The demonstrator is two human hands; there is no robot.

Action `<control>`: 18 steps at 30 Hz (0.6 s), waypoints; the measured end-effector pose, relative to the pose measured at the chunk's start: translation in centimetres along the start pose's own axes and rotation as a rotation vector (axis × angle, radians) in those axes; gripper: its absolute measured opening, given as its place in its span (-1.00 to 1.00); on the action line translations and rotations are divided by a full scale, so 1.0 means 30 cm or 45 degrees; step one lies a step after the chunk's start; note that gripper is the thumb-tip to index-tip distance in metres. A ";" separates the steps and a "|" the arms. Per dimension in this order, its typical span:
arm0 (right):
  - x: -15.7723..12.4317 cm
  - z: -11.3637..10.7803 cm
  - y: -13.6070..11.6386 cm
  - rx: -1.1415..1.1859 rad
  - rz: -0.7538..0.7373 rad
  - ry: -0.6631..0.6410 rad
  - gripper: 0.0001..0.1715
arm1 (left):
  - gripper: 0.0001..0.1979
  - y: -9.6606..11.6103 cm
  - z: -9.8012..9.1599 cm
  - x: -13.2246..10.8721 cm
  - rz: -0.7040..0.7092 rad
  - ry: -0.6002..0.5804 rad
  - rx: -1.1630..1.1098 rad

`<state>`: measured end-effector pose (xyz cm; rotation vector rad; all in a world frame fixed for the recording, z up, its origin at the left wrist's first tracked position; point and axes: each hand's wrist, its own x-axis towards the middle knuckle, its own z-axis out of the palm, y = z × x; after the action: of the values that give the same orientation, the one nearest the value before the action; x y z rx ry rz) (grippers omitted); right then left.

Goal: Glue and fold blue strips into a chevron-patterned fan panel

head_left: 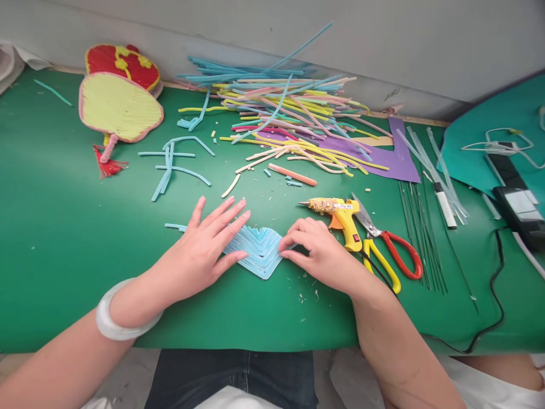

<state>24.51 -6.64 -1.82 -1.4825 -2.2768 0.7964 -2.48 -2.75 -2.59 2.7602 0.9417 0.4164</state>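
A light-blue, V-shaped piece made of chenille stems (260,258) laid side by side lies on the green table, its point towards me. My left hand (202,247) rests flat over its left part with the fingers spread, covering some of it. At the right edge, my right hand (317,250) has thumb and fingers pinched on the piece. One blue stem end (174,226) sticks out left of my left hand. Just beyond my right hand lies a yellow hot glue gun (349,218), beside scissors (372,230) with one red and one yellow handle.
A heap of coloured chenille stems (289,108) lies at the back, partly on purple sheet (392,165). Two fan-shaped pieces (121,105) are at back left. Bent blue stems (169,165) lie left. Thin wires (421,238), clear glue sticks (447,176) and a black cord (494,289) are right.
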 end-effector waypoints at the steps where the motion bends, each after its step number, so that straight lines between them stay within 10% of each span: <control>1: -0.001 -0.001 -0.004 0.001 -0.008 -0.043 -0.94 | -0.37 -0.007 -0.006 0.000 -0.033 0.034 -0.001; 18: 0.000 0.012 -0.006 -0.009 0.003 -0.078 -0.83 | -0.59 -0.024 -0.043 -0.002 -0.327 0.301 -0.126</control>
<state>24.20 -6.78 -2.00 -1.4838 -2.3244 0.8467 -3.35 -2.12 -1.57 2.4952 1.2738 0.7329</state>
